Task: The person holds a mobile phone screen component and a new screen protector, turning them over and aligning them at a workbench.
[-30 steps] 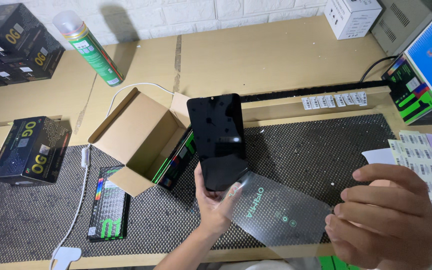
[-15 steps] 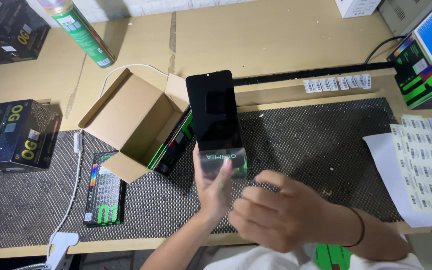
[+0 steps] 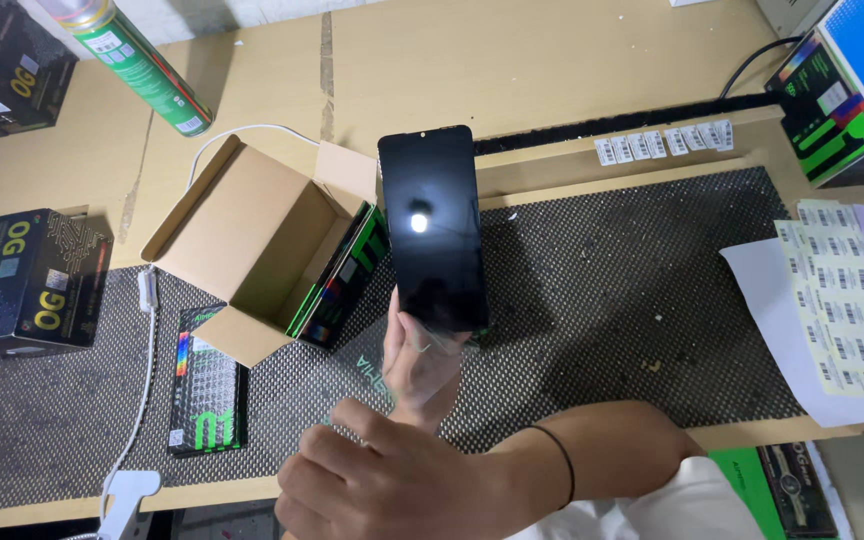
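Black mat surface point(image 3: 602, 300), open cardboard box point(image 3: 252, 250) left of phone; black phone point(image 3: 434, 228) upright above mat, long axis away from body, bottom end clamped in left hand grip point(image 3: 420, 352); right hand point(image 3: 392, 485) nearer body below it, fingers curled, pinching thin clear film point(image 3: 367, 385)

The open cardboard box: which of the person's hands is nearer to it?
Left. The left hand, holding the black phone upright, is just right of the open cardboard box. The right hand is lower, near the table's front edge, further from the box.
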